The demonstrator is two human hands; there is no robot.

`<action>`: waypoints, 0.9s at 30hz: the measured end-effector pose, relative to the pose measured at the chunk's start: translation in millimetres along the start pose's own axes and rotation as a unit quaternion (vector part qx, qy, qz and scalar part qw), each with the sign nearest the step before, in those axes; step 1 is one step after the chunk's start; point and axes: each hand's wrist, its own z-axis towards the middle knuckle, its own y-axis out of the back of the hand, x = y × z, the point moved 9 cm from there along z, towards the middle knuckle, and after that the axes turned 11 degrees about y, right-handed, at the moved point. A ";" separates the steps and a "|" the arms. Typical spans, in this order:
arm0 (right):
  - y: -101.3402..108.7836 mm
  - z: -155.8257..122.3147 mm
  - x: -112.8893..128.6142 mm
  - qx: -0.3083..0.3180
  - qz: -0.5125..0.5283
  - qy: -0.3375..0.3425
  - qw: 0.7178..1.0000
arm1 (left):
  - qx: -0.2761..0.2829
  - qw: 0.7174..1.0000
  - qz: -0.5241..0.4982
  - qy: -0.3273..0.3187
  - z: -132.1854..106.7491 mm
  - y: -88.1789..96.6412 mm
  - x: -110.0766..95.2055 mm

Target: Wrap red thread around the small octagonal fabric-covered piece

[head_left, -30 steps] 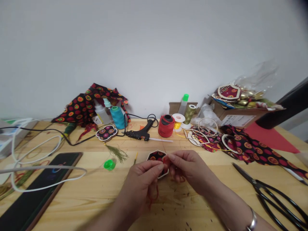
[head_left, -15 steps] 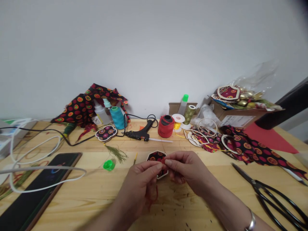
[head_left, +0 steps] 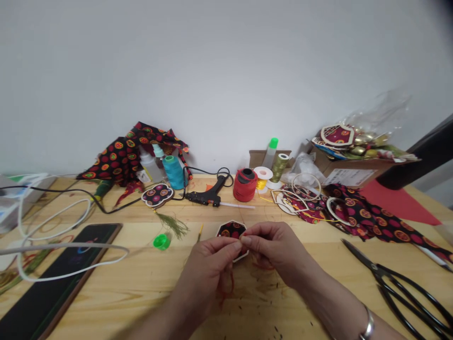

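Note:
My left hand (head_left: 212, 264) and my right hand (head_left: 274, 248) meet above the table, fingertips pinched together and touching. Between them they hold red thread (head_left: 232, 283); a strand hangs below the left fingers, and more red shows under the right ones. How the thread runs at the fingertips is hidden. Just behind the hands lies an octagonal pendant (head_left: 230, 229) with a pale wooden rim and dark patterned cloth, partly covered by the fingers. A spool of red thread (head_left: 245, 186) stands farther back.
Open-handled black scissors (head_left: 392, 283) lie at the right, a phone (head_left: 60, 278) and white cable at the left. A glue gun (head_left: 207, 194), flower-shaped pendant with green tassel (head_left: 157, 195), green cap (head_left: 162, 242) and teal thread cone (head_left: 174, 172) are behind. A cardboard box (head_left: 348, 174) stands back right.
Both hands stay almost in place, with the fingertips drawn slightly closer together. The red bit showing at the right fingertips is now less visible. The camera view has shifted slightly.

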 end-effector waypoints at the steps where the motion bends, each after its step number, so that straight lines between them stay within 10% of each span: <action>1: 0.4 0.3 0.1 -0.001 -0.005 0.004 1.000 | -0.005 1.000 0.010 -0.003 -0.1 0.3 -0.7; 15: 2.0 -1.8 27.3 -0.006 -0.146 0.117 0.982 | 0.033 0.998 0.046 -0.002 -3.7 -8.2 -2.5; 22: 12.5 -2.0 40.9 -0.027 -0.213 0.178 0.960 | -0.042 0.992 0.111 -0.042 -6.8 -0.8 -18.3; 27: 17.1 -5.5 50.0 -0.051 -0.277 0.217 0.935 | -0.123 0.953 0.210 -0.182 -17.0 3.4 -47.9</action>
